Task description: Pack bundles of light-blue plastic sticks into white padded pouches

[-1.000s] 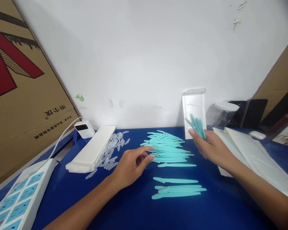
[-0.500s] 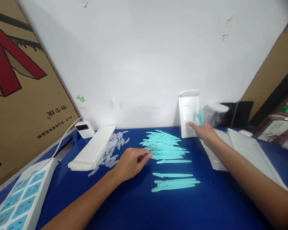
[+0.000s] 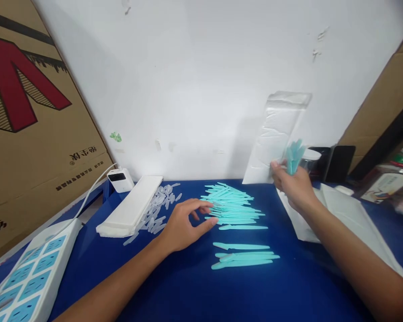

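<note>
Turquoise eyebrow razors (image 3: pixel 230 205) lie in a heap mid-table, most with handles pointing right. My left hand (image 3: pixel 188 223) is at the heap's left edge, thumb and fingers apart and nothing visibly held; whether the fingertips touch a razor I cannot tell. My right hand (image 3: pixel 293 181) pinches the edge of a white padded envelope (image 3: pixel 277 129), which tilts in front of the wall. In the same hand, a blurred bunch of eyebrow razors (image 3: pixel 294 156) stands upright. Several separate razors (image 3: pixel 245 257) lie nearer me. Small translucent blade caps (image 3: pixel 157 208) are scattered left of my left hand.
A stack of white padded envelopes (image 3: pixel 130 208) lies beside the caps. More white mailers (image 3: pixel 349 223) are under my right forearm. A clear jar with a white lid (image 3: pixel 311 155) stands behind my right hand. A power strip (image 3: pixel 36 273) and a small white device (image 3: pixel 121 180) are at left.
My right hand has taken hold of the white envelope and lifted it from its spot against the wall, razors still in hand. My left thumb and fingers have spread apart.
</note>
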Demonstrator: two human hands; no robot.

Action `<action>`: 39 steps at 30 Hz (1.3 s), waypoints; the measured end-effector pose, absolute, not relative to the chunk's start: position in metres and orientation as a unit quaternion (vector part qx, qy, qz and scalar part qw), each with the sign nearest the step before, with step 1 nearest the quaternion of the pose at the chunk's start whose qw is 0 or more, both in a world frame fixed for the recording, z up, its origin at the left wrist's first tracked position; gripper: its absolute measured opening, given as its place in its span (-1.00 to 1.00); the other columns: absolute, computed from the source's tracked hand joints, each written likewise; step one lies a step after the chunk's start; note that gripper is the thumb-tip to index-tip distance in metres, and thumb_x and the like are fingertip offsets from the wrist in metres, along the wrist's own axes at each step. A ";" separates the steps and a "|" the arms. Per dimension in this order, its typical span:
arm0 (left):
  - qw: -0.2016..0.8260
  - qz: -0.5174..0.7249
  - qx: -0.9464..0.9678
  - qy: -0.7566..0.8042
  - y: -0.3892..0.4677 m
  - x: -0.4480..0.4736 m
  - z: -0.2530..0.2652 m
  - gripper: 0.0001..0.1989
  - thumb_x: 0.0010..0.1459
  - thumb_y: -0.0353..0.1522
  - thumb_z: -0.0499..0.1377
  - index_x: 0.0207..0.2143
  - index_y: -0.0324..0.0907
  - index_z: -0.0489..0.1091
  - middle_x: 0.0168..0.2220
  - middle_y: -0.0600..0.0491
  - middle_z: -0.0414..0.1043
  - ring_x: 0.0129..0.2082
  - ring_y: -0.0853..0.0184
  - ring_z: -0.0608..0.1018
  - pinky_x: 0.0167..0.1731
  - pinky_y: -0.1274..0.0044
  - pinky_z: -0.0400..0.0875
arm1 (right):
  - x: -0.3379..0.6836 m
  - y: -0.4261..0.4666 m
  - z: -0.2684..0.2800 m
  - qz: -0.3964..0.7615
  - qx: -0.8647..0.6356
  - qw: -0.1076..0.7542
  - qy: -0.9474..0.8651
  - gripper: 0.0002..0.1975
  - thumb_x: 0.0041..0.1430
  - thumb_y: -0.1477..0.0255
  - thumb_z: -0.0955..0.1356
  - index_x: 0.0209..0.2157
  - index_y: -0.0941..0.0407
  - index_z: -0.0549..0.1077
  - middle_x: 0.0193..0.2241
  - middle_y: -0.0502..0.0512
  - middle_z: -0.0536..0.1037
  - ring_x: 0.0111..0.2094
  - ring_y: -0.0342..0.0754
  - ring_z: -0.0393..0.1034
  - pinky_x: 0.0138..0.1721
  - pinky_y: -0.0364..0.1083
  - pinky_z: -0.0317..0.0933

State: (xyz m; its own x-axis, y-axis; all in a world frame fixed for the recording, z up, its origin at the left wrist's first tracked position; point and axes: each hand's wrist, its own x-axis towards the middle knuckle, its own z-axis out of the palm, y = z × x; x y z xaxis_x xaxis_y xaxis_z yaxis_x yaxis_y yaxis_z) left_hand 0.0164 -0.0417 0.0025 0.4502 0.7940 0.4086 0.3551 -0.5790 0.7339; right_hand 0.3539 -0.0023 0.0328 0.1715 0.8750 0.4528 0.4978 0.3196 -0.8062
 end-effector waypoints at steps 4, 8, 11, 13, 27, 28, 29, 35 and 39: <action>0.474 0.416 0.741 0.232 -0.045 0.016 0.011 -0.07 0.10 0.02 0.45 0.44 0.03 0.23 0.44 -0.16 0.23 0.39 -0.09 0.32 0.24 0.19 0.36 | 0.305 -0.042 0.041 0.398 -0.460 0.496 -0.620 -0.52 0.36 -0.04 0.34 -0.40 -0.01 0.12 -0.61 -0.22 -0.03 -0.62 -0.19 -0.17 -0.59 -0.13 -0.14; 0.616 0.385 0.675 0.129 -0.059 0.021 0.018 -0.02 0.09 0.09 0.41 0.45 -0.03 0.18 0.41 -0.21 0.26 0.39 -0.21 0.30 0.29 0.04 0.29 | 0.260 -0.075 0.026 0.589 -0.389 0.394 -0.589 -0.53 0.27 -0.05 0.45 -0.22 0.07 0.37 -0.55 -0.17 0.15 -0.57 -0.21 -0.05 -0.54 -0.17 -0.11; 0.636 0.373 0.657 0.156 -0.071 0.026 0.020 -0.31 0.16 -0.05 0.41 0.26 -0.12 0.41 0.19 -0.19 0.50 0.23 -0.17 0.49 0.21 0.05 0.36 | 0.243 -0.089 0.019 0.567 -0.347 0.373 -0.647 -0.61 0.33 0.03 0.44 -0.22 0.09 0.45 -0.37 -0.02 0.39 -0.37 -0.09 0.24 -0.35 -0.11 0.17; 0.633 0.384 0.647 0.183 -0.075 0.029 0.020 -0.48 0.16 -0.10 0.41 0.08 -0.18 0.52 0.04 -0.17 0.58 0.11 -0.13 0.56 0.17 0.07 0.39 | 0.240 -0.093 0.019 0.529 -0.345 0.370 -0.682 -0.64 0.39 0.07 0.39 -0.24 0.10 0.48 -0.32 0.01 0.45 -0.27 -0.01 0.32 -0.20 -0.05 0.26; 0.488 0.359 0.757 0.245 -0.050 -0.009 0.042 -0.42 0.14 -0.20 0.43 0.14 -0.09 0.33 -0.25 0.06 0.40 -0.29 0.27 0.46 -0.24 0.42 0.41 | 0.301 -0.085 0.068 0.115 -0.433 0.331 -0.830 -0.73 0.50 0.33 0.24 0.01 0.05 0.54 -0.17 0.10 0.70 -0.31 0.06 0.57 -0.26 -0.05 0.35; 0.444 0.345 0.783 0.266 -0.050 -0.011 0.046 -0.40 0.14 -0.20 0.43 0.15 -0.10 0.32 -0.23 0.05 0.40 -0.28 0.27 0.45 -0.26 0.43 0.39 | 0.306 -0.086 0.081 0.073 -0.421 0.295 -0.855 -0.75 0.45 0.41 0.25 0.01 0.05 0.53 -0.14 0.11 0.70 -0.27 0.07 0.58 -0.22 -0.04 0.34; 0.405 0.333 0.804 0.280 -0.051 -0.013 0.049 -0.41 0.13 -0.20 0.43 0.15 -0.11 0.32 -0.22 0.04 0.40 -0.26 0.25 0.46 -0.25 0.43 0.38 | 0.309 -0.088 0.094 0.032 -0.419 0.258 -0.870 -0.75 0.40 0.46 0.26 -0.01 0.05 0.53 -0.14 0.13 0.70 -0.22 0.10 0.59 -0.21 -0.03 0.34; 0.300 0.278 0.859 0.308 -0.055 -0.005 0.051 -0.50 0.11 -0.16 0.41 0.02 -0.13 0.39 -0.14 0.02 0.44 -0.18 0.18 0.48 -0.15 0.37 0.38 | 0.292 -0.094 0.163 -0.129 -0.523 0.004 -0.843 -0.87 0.28 0.48 0.37 -0.19 0.05 0.56 -0.36 0.18 0.67 -0.37 0.15 0.56 -0.43 -0.06 0.14; 0.298 0.265 0.861 0.316 -0.055 0.001 0.044 -0.47 0.10 -0.16 0.41 0.07 -0.13 0.40 -0.11 0.02 0.47 -0.17 0.18 0.50 -0.16 0.38 0.40 | 0.273 -0.091 0.184 -0.135 -0.562 -0.086 -0.811 -0.91 0.28 0.46 0.40 -0.28 0.05 0.60 -0.37 0.18 0.66 -0.41 0.12 0.54 -0.47 -0.05 0.11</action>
